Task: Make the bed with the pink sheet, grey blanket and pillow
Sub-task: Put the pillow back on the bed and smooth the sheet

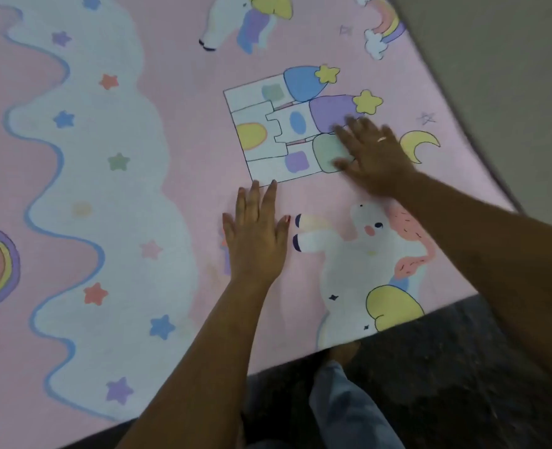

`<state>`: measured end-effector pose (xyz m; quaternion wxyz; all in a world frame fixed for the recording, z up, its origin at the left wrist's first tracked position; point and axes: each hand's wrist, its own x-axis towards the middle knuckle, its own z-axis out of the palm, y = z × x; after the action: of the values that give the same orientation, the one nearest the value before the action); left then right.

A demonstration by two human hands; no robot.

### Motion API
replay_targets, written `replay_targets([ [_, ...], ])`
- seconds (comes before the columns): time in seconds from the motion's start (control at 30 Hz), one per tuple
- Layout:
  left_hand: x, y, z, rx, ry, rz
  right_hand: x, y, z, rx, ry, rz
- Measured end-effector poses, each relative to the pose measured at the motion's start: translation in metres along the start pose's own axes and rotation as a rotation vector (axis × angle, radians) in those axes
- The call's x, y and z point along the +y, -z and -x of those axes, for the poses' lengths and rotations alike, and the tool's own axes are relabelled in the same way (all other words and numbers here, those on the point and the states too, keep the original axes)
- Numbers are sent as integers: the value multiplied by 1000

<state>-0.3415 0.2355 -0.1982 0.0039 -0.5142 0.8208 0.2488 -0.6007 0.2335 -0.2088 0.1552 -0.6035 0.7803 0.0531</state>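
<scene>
Smoothing the pink sheet [187,140]: left hand [257,234] just below the castle print [268,131], right hand [375,157] on it, fingers flat, gripping nothing. Tucking likely follows.

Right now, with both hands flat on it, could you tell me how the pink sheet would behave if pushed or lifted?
The pink sheet looks thin and lies smooth and flat, so lifted it would probably drape limply and feel light. Pushed under the flat left hand or right hand, it would likely bunch into wrinkles.
</scene>
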Motion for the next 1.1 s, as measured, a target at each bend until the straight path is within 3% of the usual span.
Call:
replay_targets([
  [0.2, -49, -15, 42, 57, 74, -158, -82, -38, 46, 54, 326, 20],
  [0.47, -105, -3, 129, 132, 257, -151, -192, -74, 146, 46, 575, -48],
  [0.63, -160, 6, 224, 167, 559, -75, -274, -107, 227, -26, 831, -11],
  [0.77, -207, 16, 296, 218, 929, 78, -335, -105, 244, -139, 1168, -191],
  [0.83, -234, 27, 322, 314, 1124, 225, -362, -94, 213, 27, 1116, -279],
  [0.9, -255, 37, 338, 362, 1165, 262, -377, -78, 166, 154, 891, -235],
  [1.0, -279, 47, 352, 439, 1105, 307, -393, -66, 115, 47, 643, -48],
  [1.1, -285, 56, 348, 536, 1068, 399, -432, -85, 128, 2, 616, 30],
])
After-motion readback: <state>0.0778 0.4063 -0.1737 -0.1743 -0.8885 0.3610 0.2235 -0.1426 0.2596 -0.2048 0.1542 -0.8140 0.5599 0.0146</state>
